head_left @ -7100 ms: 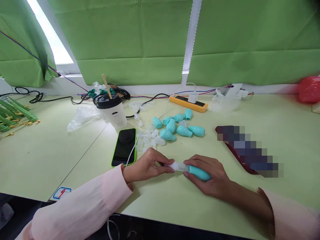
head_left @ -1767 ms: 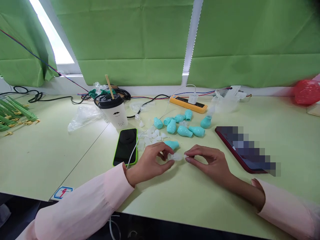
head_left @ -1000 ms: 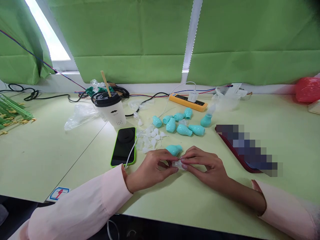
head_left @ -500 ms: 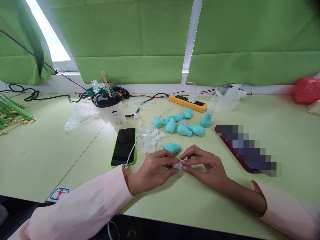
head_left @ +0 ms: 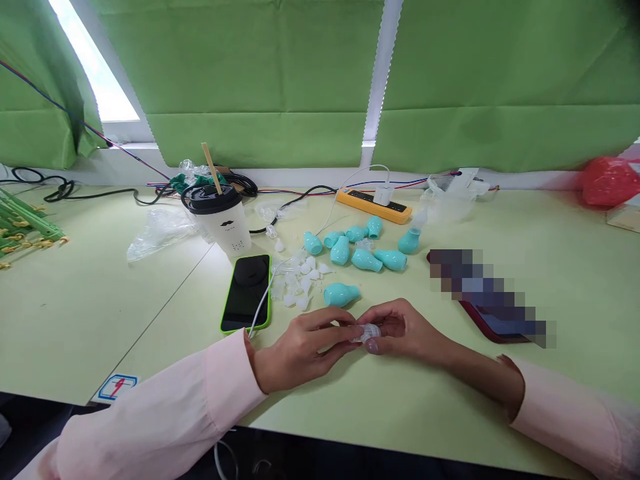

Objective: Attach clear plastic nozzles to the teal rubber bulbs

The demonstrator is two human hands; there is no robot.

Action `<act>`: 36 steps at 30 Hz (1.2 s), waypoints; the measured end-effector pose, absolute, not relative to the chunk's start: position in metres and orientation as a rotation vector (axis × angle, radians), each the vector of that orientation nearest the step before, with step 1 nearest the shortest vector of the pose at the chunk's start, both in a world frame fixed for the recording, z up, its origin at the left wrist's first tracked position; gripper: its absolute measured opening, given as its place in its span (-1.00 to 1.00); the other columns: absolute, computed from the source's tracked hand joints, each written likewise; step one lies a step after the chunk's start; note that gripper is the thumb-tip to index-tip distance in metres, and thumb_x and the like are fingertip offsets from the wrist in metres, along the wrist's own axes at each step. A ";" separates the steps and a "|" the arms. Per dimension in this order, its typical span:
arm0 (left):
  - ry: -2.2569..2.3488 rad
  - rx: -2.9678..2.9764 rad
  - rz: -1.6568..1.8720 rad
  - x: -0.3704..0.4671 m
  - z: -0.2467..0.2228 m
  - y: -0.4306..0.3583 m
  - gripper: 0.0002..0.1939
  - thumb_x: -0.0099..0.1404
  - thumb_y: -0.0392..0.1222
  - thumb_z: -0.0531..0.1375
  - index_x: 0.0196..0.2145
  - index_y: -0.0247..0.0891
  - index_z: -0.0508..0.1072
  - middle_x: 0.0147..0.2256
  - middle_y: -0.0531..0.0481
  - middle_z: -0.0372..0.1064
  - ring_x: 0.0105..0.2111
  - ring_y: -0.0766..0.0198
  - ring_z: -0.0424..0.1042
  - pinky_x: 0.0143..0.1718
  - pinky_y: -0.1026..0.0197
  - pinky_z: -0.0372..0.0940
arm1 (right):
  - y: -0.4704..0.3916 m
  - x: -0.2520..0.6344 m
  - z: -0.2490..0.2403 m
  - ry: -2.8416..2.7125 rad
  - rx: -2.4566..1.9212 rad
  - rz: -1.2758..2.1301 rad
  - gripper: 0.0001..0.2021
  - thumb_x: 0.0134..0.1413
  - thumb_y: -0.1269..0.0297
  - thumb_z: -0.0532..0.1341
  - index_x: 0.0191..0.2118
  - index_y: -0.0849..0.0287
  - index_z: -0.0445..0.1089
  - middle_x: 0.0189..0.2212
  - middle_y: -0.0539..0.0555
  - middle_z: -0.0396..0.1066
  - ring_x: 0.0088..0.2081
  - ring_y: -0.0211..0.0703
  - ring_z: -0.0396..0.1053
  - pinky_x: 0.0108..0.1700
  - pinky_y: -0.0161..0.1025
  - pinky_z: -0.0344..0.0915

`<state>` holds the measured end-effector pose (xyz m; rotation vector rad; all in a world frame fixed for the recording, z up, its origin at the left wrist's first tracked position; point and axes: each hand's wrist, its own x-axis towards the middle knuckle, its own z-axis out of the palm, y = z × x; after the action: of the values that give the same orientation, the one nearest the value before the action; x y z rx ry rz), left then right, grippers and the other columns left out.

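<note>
Left hand [head_left: 306, 348] palm-down, right hand [head_left: 403, 333] facing it, both pinching a clear plastic piece [head_left: 370, 331]

The left sleeve [head_left: 160, 413] and right sleeve [head_left: 575, 413] are loose, pale pink and lightly creased, the left cuff [head_left: 234, 370] broad and set off by a seam, the right cuff [head_left: 540, 403] gaping wide, the left hand [head_left: 305, 347] and right hand [head_left: 407, 333] bare.

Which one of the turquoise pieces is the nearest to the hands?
The turquoise piece lying alone at the front; the other turquoise pieces are grouped farther back, toward the yellow power strip.
</note>
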<state>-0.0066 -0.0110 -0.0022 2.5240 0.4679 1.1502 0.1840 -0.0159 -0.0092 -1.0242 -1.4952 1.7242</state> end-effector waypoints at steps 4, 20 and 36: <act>0.471 2.522 1.155 -0.007 -0.003 -0.012 -0.85 0.14 -0.36 0.09 -0.29 -0.34 0.38 -0.32 -0.12 0.30 -0.37 0.34 0.37 -0.45 0.38 0.33 | -0.016 0.182 -0.008 -1.471 -0.990 1.751 -0.80 -0.32 0.39 0.31 -0.40 0.20 0.42 -0.50 -0.04 0.39 -0.44 -0.33 0.29 -0.38 -0.38 0.24; 0.529 2.355 1.145 -0.005 0.001 -0.007 -0.84 0.13 -0.35 0.12 -0.30 -0.31 0.42 -0.33 -0.09 0.32 -0.35 0.36 0.36 -0.35 0.32 0.32 | -0.012 0.184 -0.012 -1.359 -0.927 1.813 -0.69 -0.43 0.48 0.34 -0.36 0.19 0.45 -0.45 -0.01 0.46 -0.43 -0.29 0.35 -0.38 -0.36 0.28; 0.510 2.473 1.139 -0.005 -0.007 -0.009 -0.83 0.15 -0.38 0.08 -0.27 -0.31 0.37 -0.31 -0.11 0.26 -0.37 0.36 0.35 -0.43 0.37 0.33 | -0.023 0.177 -0.004 -1.673 -1.102 1.365 -0.77 -0.19 0.21 0.24 -0.37 0.25 0.40 -0.45 0.08 0.39 -0.42 -0.22 0.31 -0.34 -0.26 0.29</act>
<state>-0.0045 -0.0094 -0.0073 2.4725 0.5096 1.1388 0.1774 -0.0231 -0.0044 -1.1024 -1.6729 1.3651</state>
